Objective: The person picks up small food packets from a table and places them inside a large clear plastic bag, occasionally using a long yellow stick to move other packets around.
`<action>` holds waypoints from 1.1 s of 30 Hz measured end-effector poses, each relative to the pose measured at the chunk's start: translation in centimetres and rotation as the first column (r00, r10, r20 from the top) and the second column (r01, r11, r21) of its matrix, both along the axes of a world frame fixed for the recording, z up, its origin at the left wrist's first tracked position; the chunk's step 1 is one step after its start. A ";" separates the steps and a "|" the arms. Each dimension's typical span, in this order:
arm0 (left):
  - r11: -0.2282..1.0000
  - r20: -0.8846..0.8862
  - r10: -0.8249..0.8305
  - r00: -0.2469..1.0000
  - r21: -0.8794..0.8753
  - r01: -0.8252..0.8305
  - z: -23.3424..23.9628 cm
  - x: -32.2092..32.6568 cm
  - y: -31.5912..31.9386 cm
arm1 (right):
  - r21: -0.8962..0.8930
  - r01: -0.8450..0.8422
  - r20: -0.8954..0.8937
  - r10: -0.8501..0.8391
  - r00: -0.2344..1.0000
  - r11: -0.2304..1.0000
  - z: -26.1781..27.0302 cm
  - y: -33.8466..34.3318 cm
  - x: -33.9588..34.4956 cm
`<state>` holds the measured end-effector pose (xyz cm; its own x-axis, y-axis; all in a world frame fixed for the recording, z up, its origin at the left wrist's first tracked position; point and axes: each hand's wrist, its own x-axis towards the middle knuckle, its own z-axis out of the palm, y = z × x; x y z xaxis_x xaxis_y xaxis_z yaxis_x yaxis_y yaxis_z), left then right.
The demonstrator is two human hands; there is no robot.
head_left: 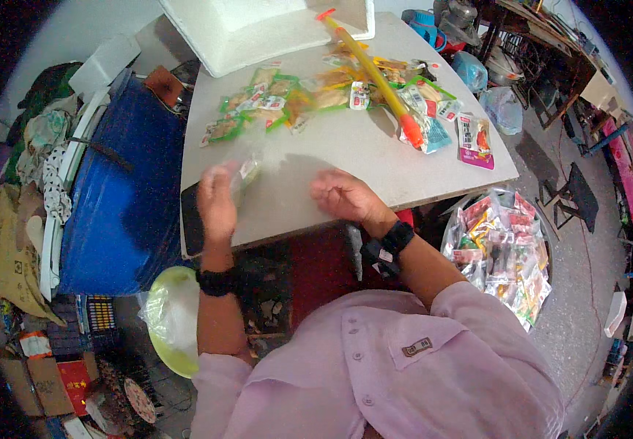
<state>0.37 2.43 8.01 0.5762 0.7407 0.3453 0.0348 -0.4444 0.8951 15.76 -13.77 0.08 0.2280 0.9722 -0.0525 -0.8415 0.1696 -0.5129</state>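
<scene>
My left hand, blurred by motion, is over the left front of the pale tabletop. At its fingers is a blurred clear plastic packet with some green on it. My right hand is above the front edge of the table, its fingers curled. Nothing shows in it, though the inside of the grip is partly hidden. Beyond my hands lie several green-edged food packets. A yellow stick with orange ends rests across more packets, and a purple-and-white pouch lies at the right.
A white foam box stands at the table's back. A dark flat object, apparently a phone, lies at the left edge. Right of the table, a basin holds many clear packets. A lime-green basin and blue sheeting are left.
</scene>
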 end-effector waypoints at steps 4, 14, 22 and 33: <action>0.991 -0.117 -0.087 0.989 0.086 0.098 4.9 0.3 -0.2 | 0.019 0.028 -0.052 -0.027 0.998 0.999 -0.3 -0.2 0.1; 0.601 0.451 -0.278 0.848 -0.607 0.520 6.1 0.3 -2.4 | -0.031 0.143 -0.083 -0.145 0.986 0.989 -0.6 -0.1 -0.3; 0.454 0.425 -0.173 0.888 -0.766 0.455 6.0 0.9 -2.7 | 0.120 -0.093 0.324 0.050 0.945 0.988 -0.3 -0.4 -0.4; 0.271 0.512 -0.200 0.835 -0.790 0.549 1.7 2.6 0.0 | -0.042 -0.145 0.579 0.142 0.803 0.989 2.2 -1.8 -0.3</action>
